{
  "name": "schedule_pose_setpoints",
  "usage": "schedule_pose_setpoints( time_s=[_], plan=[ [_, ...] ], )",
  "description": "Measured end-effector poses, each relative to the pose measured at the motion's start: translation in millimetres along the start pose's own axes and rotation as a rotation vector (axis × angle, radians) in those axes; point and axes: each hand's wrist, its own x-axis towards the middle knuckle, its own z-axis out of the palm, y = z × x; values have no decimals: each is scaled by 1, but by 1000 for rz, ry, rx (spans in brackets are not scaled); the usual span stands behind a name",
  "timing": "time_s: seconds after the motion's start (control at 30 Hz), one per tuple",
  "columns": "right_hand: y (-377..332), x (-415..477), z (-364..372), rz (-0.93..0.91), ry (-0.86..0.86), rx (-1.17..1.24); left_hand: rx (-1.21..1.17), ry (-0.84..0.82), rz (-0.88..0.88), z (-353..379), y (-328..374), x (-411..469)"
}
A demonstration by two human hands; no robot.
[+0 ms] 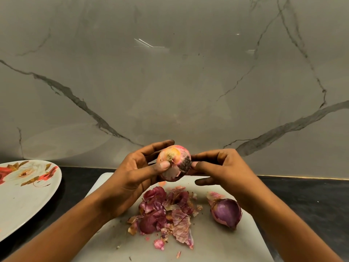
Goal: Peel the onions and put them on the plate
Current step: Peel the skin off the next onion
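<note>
My left hand [132, 176] grips a partly peeled red onion [176, 157] above the white cutting board [217, 242], root end toward me, thumb pressed on its front. My right hand [221, 167] pinches the onion's dark, dirty skin at its right side with thumb and fingertips. A second red onion [226, 212], its purple skin mostly on, lies on the board at the right. The white plate with a red flower print [20, 205] sits at the left on the dark counter and holds no onion.
A heap of purple and papery onion skins [166, 214] lies in the middle of the board under my hands. A grey marble wall [170, 82] rises just behind the counter. Dark countertop [302, 201] shows to the right of the board.
</note>
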Motion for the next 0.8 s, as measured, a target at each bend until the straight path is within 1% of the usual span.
schedule_pose_setpoints(
  time_s=[0.1,0.23,0.43,0.8],
  plan=[
    [-4,0,-2,47,-5,133,30,-19,10,0,1,-1],
    [-8,-3,2,95,-88,259,105,-41,30,0,-1,-2],
    [-4,-4,4,40,-124,105,202,-61,64,0,-4,-3],
    [-9,-8,4,4,-123,18,285,-127,102,-1,-6,-6]
  ],
)
